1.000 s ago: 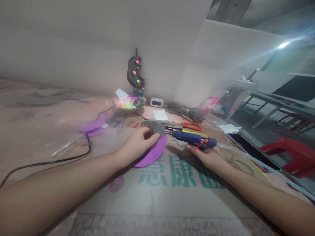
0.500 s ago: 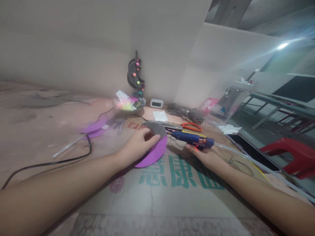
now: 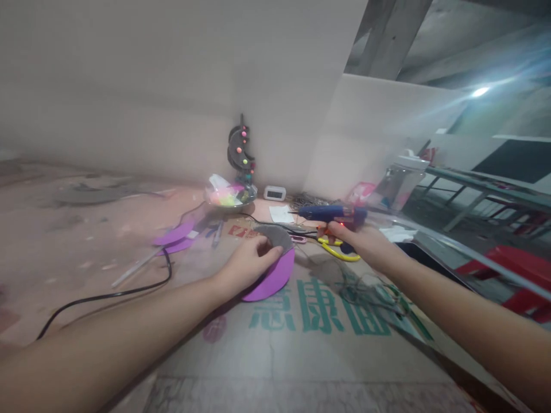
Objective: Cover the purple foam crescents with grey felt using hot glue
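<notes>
Bare forearms (image 3: 142, 335) extended forward, converging, left hand (image 3: 252, 261) low, palm down, thumb (image 3: 272, 256) opposed to curled fingers; right hand (image 3: 360, 238) higher, closed in a grip

– What is held by the left hand (image 3: 252, 261)?
– A grey crescent (image 3: 275, 234) is held there, overlapped with a purple disc (image 3: 275, 278), above printed cardboard (image 3: 232, 361).
– And by the right hand (image 3: 361, 238)?
– A blue glue gun (image 3: 321, 213) is gripped, its nozzle pointed leftward and a red light lit.
– What is seen beyond?
– A white clock (image 3: 274, 193) is placed near the wall (image 3: 172, 103); beside it, a clear bowl (image 3: 241, 204) is topped by an ornament dotted with coloured balls (image 3: 236, 150).
</notes>
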The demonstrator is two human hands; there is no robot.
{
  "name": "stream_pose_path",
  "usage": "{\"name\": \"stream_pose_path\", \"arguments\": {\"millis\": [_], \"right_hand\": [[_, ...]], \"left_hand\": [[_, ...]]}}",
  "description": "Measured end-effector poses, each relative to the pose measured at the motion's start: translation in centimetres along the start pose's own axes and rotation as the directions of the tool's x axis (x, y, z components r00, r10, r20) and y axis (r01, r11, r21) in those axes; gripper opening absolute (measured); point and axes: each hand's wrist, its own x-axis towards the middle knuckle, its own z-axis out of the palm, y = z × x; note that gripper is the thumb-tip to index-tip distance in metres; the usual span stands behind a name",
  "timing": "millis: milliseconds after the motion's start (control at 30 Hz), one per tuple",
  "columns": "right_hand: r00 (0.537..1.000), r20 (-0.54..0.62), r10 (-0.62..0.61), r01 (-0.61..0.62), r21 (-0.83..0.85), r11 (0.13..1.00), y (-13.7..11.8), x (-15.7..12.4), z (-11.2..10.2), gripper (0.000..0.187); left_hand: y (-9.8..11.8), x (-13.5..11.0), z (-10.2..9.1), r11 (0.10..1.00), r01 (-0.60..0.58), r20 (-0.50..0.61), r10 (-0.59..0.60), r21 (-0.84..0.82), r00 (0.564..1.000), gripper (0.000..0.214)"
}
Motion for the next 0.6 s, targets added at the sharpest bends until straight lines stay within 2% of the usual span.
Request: {"name": "stream_pose_path", "arguments": {"millis": [100,200,333,467,600], "right_hand": [[0.999,0.014,0.036,-0.033,-0.150,0.988,-0.5,3.3,0.1,0.039],[0.998,-0.009,-0.064,0.062,-0.124,0.990,0.4,6.7,1.3,0.035],[1.000,-0.025,0.014,-0.017,-0.119,0.993,2.3,9.9,3.6,0.035],[0.996,0.028,0.090,-0.085,-0.144,0.986,3.9,11.2,5.3,0.033],[0.993,0.076,0.091,-0.077,-0.171,0.982,4.8,11.1,5.4,0.042]], "left_hand": [[0.1,-0.1,-0.1,1.000,-0.002,0.013,0.002,0.005,1.000,0.037],[0.1,-0.1,-0.2,1.000,-0.012,0.008,0.012,0.018,1.000,0.037],[0.0,0.0,-0.1,1.000,-0.005,0.003,0.005,-0.007,1.000,0.036],[0.1,0.0,0.0,0.999,-0.010,0.022,0.011,-0.042,1.000,0.035],[0.3,0.0,-0.1,1.000,-0.013,0.006,0.013,-0.018,1.000,0.035]]}}
